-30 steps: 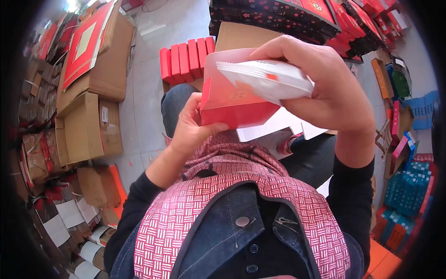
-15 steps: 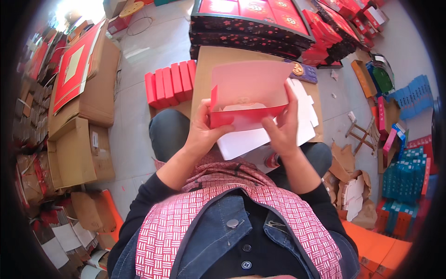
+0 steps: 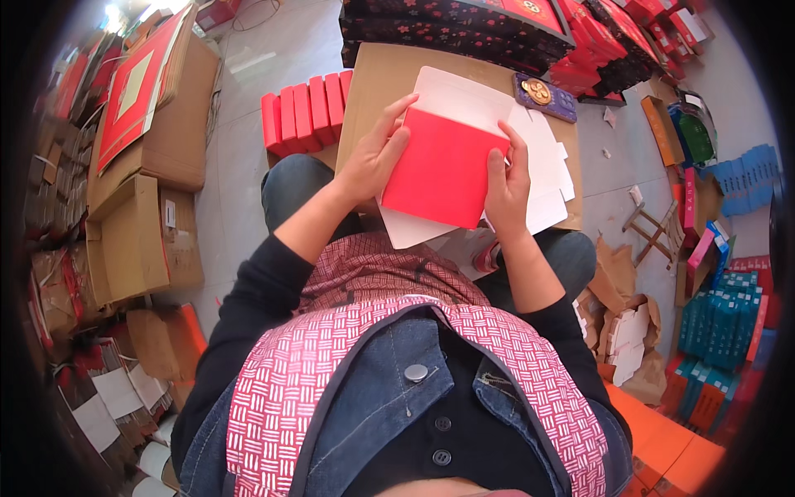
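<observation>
A flat red gift box (image 3: pixel 445 170) lies between my two hands, its plain red face turned up and a pale flap (image 3: pixel 464 95) standing out from its far edge. My left hand (image 3: pixel 374 159) is closed on the left edge, thumb toward the near side and fingers at the far corner. At the right edge my right hand (image 3: pixel 508 180) grips the box with thumb and fingers. Below it are white card blanks (image 3: pixel 548 170), partly covered by the box, on a brown carton (image 3: pixel 373 83).
Several finished red boxes (image 3: pixel 298 120) stand in a row left of the carton. A phone in a purple case (image 3: pixel 544 95) lies at its far right. Black floral trays (image 3: pixel 447 33) are stacked beyond. A small wooden stool frame (image 3: pixel 654 236) and torn brown paper (image 3: pixel 614 273) sit right.
The red box has gone from open and upright, inside showing, to lying with a plain red face up. Both hands have shifted to its side edges.
</observation>
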The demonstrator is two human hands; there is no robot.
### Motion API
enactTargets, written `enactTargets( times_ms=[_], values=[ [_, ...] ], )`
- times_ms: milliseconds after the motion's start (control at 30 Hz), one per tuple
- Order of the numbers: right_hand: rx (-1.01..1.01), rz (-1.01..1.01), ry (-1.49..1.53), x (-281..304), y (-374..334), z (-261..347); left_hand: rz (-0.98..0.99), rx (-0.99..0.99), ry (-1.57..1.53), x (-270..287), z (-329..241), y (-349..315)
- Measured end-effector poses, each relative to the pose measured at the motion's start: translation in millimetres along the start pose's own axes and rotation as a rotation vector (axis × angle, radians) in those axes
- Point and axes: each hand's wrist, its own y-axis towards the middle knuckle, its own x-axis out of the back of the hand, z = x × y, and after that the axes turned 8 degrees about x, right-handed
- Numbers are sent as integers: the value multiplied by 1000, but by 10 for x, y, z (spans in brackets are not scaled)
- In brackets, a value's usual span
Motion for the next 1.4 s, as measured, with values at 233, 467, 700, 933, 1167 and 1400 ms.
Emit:
enactTargets(
  times_ms=[233, 467, 700, 933, 1167, 1400],
  values=[
    [-294, 89, 99, 78, -470, 342, -6, 363, -147, -99, -170, -610],
    [-342, 87, 259, 122, -559, 426, -61, 325, -320, -221, -447, -843],
    [-195, -37, 369, 130, -539, 572, -127, 233, -173, -211, -432, -864],
    [-503, 482, 408, 445, 96, 589, -74, 152, -34, -207, -490, -836],
    [-387, 925, 161, 266, 528, 816, -74, 150, -54, -216, -577, -824],
    [-317, 941, 83, 256, 517, 789, -64, 51, -328, -304, -521, -917]
  ],
)
